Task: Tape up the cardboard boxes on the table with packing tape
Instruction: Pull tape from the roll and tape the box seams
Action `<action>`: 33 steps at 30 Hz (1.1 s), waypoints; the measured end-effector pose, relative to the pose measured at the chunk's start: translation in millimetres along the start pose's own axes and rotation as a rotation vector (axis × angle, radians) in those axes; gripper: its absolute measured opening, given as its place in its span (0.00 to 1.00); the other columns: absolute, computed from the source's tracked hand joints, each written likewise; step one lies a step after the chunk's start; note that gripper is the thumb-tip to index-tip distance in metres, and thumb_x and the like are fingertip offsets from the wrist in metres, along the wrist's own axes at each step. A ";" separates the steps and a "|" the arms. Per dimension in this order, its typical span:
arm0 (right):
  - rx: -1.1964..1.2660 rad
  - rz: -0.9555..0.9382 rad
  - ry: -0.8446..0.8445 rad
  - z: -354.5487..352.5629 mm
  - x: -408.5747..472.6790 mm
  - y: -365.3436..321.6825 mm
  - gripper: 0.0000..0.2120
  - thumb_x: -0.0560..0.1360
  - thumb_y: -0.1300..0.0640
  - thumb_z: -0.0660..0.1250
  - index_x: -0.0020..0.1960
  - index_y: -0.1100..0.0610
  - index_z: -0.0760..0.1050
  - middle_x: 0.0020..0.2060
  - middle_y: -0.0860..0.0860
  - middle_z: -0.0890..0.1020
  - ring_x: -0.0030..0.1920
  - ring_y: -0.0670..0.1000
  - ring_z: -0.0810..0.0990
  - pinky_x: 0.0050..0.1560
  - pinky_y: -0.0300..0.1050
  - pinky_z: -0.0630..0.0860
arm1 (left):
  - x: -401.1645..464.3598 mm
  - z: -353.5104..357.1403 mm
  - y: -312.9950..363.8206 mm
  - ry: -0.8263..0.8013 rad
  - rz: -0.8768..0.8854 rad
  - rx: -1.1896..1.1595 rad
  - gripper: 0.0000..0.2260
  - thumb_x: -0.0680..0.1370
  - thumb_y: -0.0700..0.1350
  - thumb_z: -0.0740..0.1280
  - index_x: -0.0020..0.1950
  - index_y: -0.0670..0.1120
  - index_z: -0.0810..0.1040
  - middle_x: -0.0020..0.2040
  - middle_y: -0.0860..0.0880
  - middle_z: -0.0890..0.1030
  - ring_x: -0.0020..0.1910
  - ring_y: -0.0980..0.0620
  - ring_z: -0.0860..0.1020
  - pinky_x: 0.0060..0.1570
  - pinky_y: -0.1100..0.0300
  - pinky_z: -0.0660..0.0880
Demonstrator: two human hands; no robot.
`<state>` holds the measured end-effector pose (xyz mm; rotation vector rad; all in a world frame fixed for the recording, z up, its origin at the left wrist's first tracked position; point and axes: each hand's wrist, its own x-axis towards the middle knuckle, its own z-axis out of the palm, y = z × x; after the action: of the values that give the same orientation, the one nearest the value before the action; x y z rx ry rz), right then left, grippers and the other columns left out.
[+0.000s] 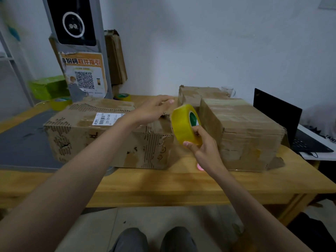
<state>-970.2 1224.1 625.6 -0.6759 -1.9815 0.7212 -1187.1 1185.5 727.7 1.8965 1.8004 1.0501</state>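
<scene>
Head view: the right hand (203,144) grips the yellow tape roll (185,123) upright, between the left box (109,137) and right box (241,131) on the bench (163,184). The left hand (152,110) hovers relaxed, fingers extended, over the left box, holding nothing.

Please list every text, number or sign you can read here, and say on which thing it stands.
"220-220-040": white shipping label on the left cardboard box; its barcode and small print are unreadable.
"取件指引": orange poster on the grey stand; its first characters are partly hidden, its QR code and small print too small.
Laptop keys: too small.
</scene>
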 end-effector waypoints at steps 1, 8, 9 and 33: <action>-0.005 -0.012 -0.010 -2.6 -2.4 0.1 0.14 0.76 0.59 0.74 0.58 0.55 0.74 0.49 0.44 0.77 0.48 0.41 0.75 0.43 0.32 0.70 | 3.4 0.2 5.3 -0.007 -0.010 -0.013 0.21 0.86 0.55 0.57 0.76 0.48 0.70 0.74 0.49 0.73 0.70 0.51 0.73 0.70 0.51 0.70; -0.019 -0.074 -0.088 -15.3 -10.8 4.5 0.16 0.75 0.60 0.74 0.59 0.51 0.73 0.50 0.43 0.76 0.49 0.40 0.74 0.44 0.30 0.68 | 14.2 -5.6 24.0 -0.125 0.028 -0.071 0.12 0.82 0.50 0.66 0.62 0.47 0.83 0.56 0.51 0.84 0.56 0.52 0.81 0.58 0.56 0.79; -0.008 -0.074 -0.095 -16.2 -11.3 4.3 0.16 0.75 0.60 0.74 0.59 0.51 0.73 0.50 0.42 0.76 0.49 0.39 0.74 0.44 0.30 0.68 | 14.2 -6.3 24.4 -0.113 0.047 -0.085 0.11 0.81 0.49 0.69 0.59 0.47 0.84 0.54 0.51 0.84 0.55 0.52 0.81 0.56 0.57 0.80; 0.320 0.116 -0.125 -10.6 -15.6 -17.6 0.17 0.74 0.48 0.69 0.58 0.57 0.77 0.45 0.52 0.81 0.46 0.51 0.80 0.45 0.41 0.75 | -1.0 1.8 18.6 0.037 0.038 -0.113 0.10 0.74 0.31 0.73 0.48 0.43 0.75 0.46 0.42 0.80 0.40 0.48 0.82 0.40 0.58 0.81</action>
<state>-957.0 1203.6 634.0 -0.5657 -1.8904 1.1464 -1172.4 1182.2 738.8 1.8625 1.6924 1.1810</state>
